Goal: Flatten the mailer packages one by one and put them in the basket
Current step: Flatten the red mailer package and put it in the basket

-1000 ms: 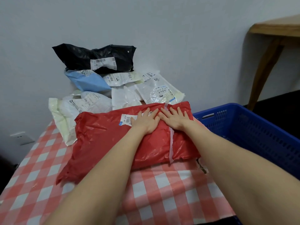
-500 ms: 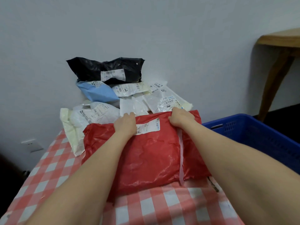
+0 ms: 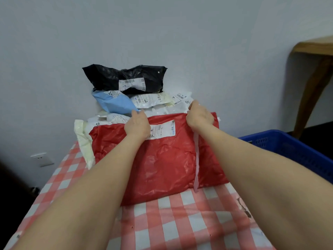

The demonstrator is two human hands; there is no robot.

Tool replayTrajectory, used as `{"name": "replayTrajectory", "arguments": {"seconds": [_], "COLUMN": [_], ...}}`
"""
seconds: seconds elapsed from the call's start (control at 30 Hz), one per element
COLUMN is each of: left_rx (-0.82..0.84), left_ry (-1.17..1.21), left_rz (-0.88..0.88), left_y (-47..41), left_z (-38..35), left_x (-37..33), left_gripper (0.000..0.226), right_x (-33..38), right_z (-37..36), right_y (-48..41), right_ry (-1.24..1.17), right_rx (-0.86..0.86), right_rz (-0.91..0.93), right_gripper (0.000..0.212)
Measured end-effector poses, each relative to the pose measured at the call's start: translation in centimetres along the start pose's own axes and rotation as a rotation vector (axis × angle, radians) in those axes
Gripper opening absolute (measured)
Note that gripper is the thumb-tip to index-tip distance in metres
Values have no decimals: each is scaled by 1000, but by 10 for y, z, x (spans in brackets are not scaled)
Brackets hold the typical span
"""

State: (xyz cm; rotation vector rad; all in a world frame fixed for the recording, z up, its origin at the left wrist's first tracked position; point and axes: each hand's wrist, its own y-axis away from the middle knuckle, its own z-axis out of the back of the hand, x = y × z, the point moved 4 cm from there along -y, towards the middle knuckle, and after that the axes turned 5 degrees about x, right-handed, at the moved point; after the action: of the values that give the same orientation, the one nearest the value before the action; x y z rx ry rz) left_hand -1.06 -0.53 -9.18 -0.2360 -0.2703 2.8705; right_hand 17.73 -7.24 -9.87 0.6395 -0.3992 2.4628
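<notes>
While both hands clasp its far edge, the red mailer (image 3: pixel 162 159) lies on the checked cloth of the table (image 3: pixel 180 222), nearer the right edge, with its near edge resting on the cloth. The left hand (image 3: pixel 137 126) has its fingers curled over the far edge and covers the left end of the white shipping label (image 3: pixel 163 131). The right hand (image 3: pixel 199 117) has its fingers curled over the far edge near the far right corner, at the top of a pale sealing strip (image 3: pixel 196 159). A pile along the table's far edge, against the wall, has a black mailer (image 3: pixel 108 78) uppermost, a blue mailer (image 3: pixel 115 103) beneath it and white mailers (image 3: pixel 153 101) alongside. A cream mailer (image 3: pixel 82 141) sits at the pile's left, partly hidden by the red one. The blue basket (image 3: pixel 297 152) stands just beside the table's right edge.
</notes>
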Motion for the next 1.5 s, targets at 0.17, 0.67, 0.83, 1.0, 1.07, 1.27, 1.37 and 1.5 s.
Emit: {"name": "replayTrajectory", "arguments": {"seconds": [0.17,0.67,0.83,1.0,1.07,1.27,1.37,1.5], "left_rx": [79,367,430,439,446,442,437,398], "left_ry": [90,-86,-85,-81,-75,-69,-78,-76], "left_rz": [-68,-352,-337,-330,-325,-324,-319,-328], "left_y": [17,40,40,38,37,36,37,40], "left_z": [-17,-66,-85,-88,-91,-90,-91,-90], "left_x": [-10,-78,-73,-73,-72,-73,-73,-74], "left_gripper": [41,51,51,51,51,51,51,51], "right_x": [-5,-41,-53,-55,-57,-57,-58,-58], "right_z": [-14,-48,-64,-69,-71,-73,-75,-74], "right_y": [14,29,31,31,31,30,31,31], "right_ry": [-1,121,153,166,169,202,213,223], "right_rx": [67,390,480,494,506,506,506,492], "right_rz": [65,164,159,160,149,143,139,136], "right_gripper": [37,59,57,57,57,56,55,56]}}
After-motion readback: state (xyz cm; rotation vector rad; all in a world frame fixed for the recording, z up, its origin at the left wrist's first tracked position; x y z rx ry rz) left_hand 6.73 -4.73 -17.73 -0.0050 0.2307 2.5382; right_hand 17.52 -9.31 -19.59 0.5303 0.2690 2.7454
